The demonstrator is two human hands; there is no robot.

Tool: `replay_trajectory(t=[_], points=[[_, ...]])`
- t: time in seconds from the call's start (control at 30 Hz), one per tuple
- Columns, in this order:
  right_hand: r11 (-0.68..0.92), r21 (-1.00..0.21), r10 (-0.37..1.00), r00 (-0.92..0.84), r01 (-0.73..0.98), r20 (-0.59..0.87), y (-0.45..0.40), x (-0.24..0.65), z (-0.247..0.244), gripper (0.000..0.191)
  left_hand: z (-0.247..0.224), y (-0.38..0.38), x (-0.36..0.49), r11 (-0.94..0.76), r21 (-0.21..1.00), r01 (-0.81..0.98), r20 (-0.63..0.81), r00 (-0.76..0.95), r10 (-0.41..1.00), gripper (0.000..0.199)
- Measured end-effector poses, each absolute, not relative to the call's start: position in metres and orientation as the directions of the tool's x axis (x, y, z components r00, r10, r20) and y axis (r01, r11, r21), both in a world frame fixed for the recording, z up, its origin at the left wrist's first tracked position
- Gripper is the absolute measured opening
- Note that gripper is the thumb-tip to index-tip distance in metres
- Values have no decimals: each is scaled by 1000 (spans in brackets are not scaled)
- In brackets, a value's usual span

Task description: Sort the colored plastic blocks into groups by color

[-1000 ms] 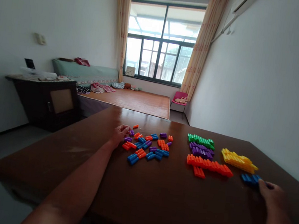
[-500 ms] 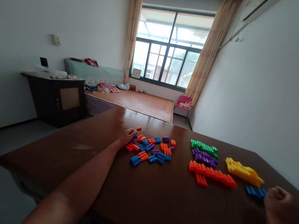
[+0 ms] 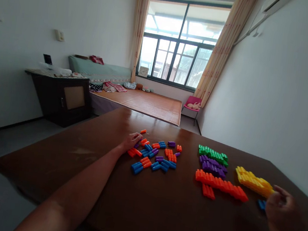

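My left hand [image 3: 131, 141] rests at the left edge of a loose group of plastic pieces, its fingers pinched together. A purple piece [image 3: 136, 145] shows beneath the fingertips; what they hold is hidden. Just right of it lie orange pieces [image 3: 134, 152] and blue pieces [image 3: 147, 151]. My right hand [image 3: 281, 206] is curled, its fingertips at the near end of the yellow stack [image 3: 254, 181]. I cannot make out anything inside it. Partly covered by this hand is a blue row [image 3: 261, 204].
Left of the yellow stack lie a green row [image 3: 212, 154], a purple stack [image 3: 212, 165] and a long orange row [image 3: 221, 185], with a short orange piece [image 3: 208, 191] before it. All sit on the brown table [image 3: 164, 211]. A bed [image 3: 144, 103] stands beyond.
My right hand has moved slightly up and left, from beside the blue row to the yellow stack's end, covering more of the blue. My left hand stays nearly in place. The view has shifted slightly.
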State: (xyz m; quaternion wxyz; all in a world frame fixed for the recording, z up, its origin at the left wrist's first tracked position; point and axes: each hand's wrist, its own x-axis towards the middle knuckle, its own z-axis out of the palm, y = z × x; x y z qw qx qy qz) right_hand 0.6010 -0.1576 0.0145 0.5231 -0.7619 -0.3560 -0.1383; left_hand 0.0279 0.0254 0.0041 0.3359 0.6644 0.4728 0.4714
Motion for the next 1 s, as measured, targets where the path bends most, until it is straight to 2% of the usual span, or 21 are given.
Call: replay_trajectory(t=[0.1,0.2,0.27,0.3,0.37,0.4,0.63,0.7,0.77,0.87,1.0], points=[[-146,-578,422,579,803,698,-152,566,28,52,4,26,28,-328,888,323,304,125,945,47],[-13,-459,601,374,888,707,-135,509,51,48,3,27,28,-340,872,353,308,144,940,46],[211,-352,766,69,912,640,-115,462,67,40,2,29,28,-345,862,371,312,148,939,46],[342,-307,802,-105,888,588,-103,439,74,36,2,30,28,-343,860,377,310,148,939,47],[532,-285,800,-364,797,477,-74,395,83,30,1,31,28,-331,862,384,301,137,944,49],[576,-295,791,-428,763,438,-59,376,84,28,1,32,28,-321,866,384,292,133,947,49],[594,-443,794,-578,671,189,25,282,66,18,0,31,26,-381,825,419,339,172,925,46],[610,-429,773,-620,666,136,36,264,59,23,-1,31,26,-393,806,443,347,185,920,45],[613,-361,773,-628,703,89,43,250,53,28,-2,31,25,-412,783,466,361,199,911,44],[632,-286,768,-633,721,100,53,239,46,24,-2,31,24,-443,743,503,395,205,896,41],[606,-327,788,-603,725,124,64,240,48,14,-1,28,28,-472,720,509,429,207,879,38]])
